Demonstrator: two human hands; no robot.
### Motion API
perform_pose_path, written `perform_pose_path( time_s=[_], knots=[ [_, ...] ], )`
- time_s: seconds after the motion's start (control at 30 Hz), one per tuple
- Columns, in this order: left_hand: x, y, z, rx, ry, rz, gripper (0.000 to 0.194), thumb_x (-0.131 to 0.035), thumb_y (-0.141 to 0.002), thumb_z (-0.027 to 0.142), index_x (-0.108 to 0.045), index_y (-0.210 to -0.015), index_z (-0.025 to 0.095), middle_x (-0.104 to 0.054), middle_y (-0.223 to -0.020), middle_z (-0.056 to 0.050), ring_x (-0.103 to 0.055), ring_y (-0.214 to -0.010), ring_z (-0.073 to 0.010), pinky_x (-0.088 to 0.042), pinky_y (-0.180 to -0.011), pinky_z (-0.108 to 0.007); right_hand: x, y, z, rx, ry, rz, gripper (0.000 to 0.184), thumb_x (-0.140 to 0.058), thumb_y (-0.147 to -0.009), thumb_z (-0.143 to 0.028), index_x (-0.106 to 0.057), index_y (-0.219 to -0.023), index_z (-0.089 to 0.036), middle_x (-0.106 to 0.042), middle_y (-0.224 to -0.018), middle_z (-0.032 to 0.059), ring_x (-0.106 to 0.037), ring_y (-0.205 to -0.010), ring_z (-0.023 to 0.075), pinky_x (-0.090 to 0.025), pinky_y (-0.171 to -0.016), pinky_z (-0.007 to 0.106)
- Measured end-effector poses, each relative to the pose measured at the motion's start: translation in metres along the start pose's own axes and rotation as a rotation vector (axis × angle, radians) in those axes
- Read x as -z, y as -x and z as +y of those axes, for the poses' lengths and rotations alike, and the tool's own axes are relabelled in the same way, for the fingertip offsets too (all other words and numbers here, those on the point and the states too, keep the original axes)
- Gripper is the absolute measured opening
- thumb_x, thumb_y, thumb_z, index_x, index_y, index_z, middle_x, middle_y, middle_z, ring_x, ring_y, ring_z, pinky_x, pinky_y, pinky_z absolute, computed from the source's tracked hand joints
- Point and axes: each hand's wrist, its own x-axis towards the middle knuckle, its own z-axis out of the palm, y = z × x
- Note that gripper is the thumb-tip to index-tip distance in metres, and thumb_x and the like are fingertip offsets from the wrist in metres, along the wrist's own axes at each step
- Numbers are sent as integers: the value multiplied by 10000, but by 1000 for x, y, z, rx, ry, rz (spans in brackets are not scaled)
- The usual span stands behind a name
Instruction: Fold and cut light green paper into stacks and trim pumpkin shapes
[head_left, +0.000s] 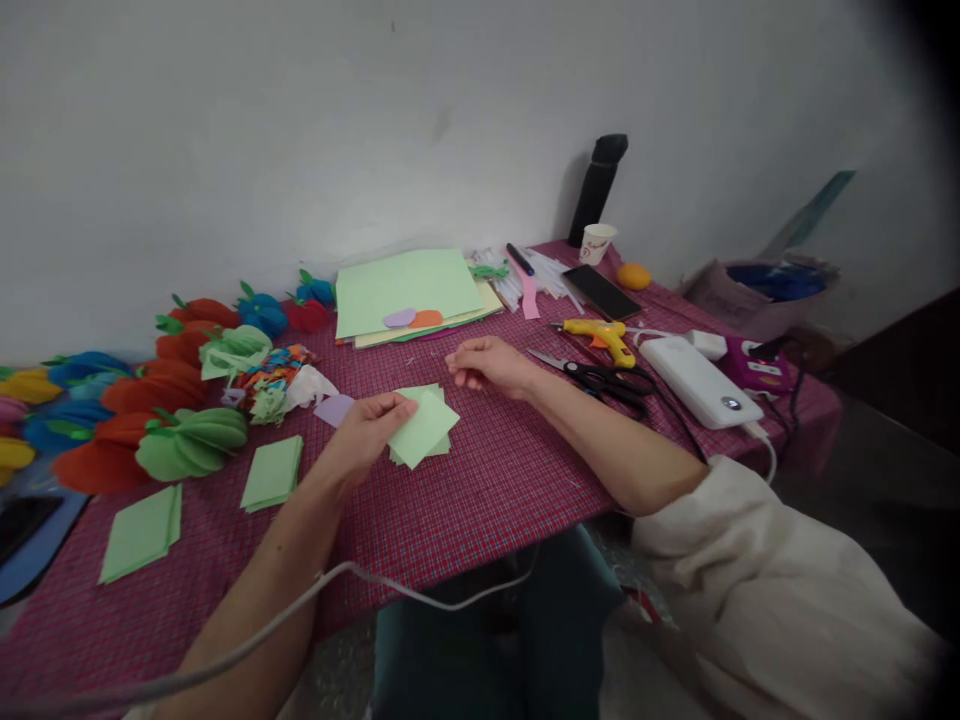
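Observation:
My left hand [367, 428] pinches a light green paper square [425, 428] by its left corner, thumb on top. That square is turned like a diamond above a small stack of green paper squares [442, 446] on the table. To the right, my right hand [491, 366] hovers just past the stack with its fingers loosely curled in, and nothing shows in them. Two other piles of green squares, one near my left forearm [272, 473] and one farther left [141, 533], lie flat. A lilac paper piece [334, 409] sits partly behind my left hand.
Paper pumpkins [191, 443] crowd the left side beside paper scraps [274, 380]. Large paper sheets [405, 285] lie at the back. Scissors [600, 378], a yellow glue gun [604, 336], a phone [601, 291] and a white power bank [697, 380] lie right. A white cable [450, 605] crosses the front edge.

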Motion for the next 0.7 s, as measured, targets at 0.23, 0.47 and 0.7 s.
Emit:
perform_pose_path(
  time_s=[0.23,0.47,0.7],
  knots=[
    [-5,0,0,15,-12,-41,271,-570,-663,412,-548,-706,145,-546,-542,14,-454,-435,-81,-322,-418,-187,-28,10,10,57,85,-153,175,-567,-672,-294,-560,-601,-134,-452,-454,-59,-366,-406,40,-263,-405,186],
    [6,-3,0,-84,-154,7,256,-549,-686,358,-525,-539,149,-477,-437,25,-405,-432,-71,-311,-459,-187,8,-2,0,43,-90,-15,104,-601,-624,-234,-575,-601,-136,-547,-543,-22,-456,-487,66,-336,-478,207],
    [3,-4,-2,-58,-26,18,275,-515,-697,427,-588,-720,163,-562,-565,6,-481,-487,-97,-347,-467,-203,-12,7,4,25,1,-285,88,-582,-647,-222,-575,-615,-141,-494,-488,-53,-407,-443,49,-299,-449,194]
  ],
)
